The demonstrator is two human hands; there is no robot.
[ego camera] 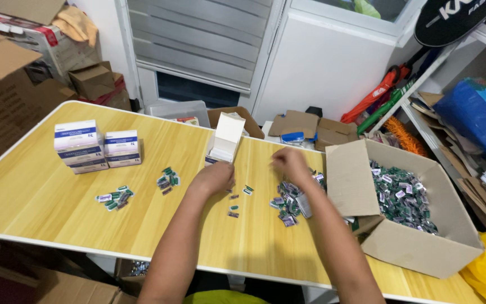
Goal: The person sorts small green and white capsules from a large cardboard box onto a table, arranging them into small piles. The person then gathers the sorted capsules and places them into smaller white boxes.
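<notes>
The left hand (215, 177) rests curled over loose packets (233, 207) just beside the small open box (225, 141), while the right hand (291, 162) (fingers pinched together, contents unclear) hovers above the bigger packet pile (289, 202).

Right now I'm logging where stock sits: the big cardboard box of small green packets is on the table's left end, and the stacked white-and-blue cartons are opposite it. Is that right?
Not quite. The head view shows the big cardboard box of small green packets at the table's right end, beyond the right hand. The stacked white-and-blue cartons do sit opposite it, at the left end.
</notes>
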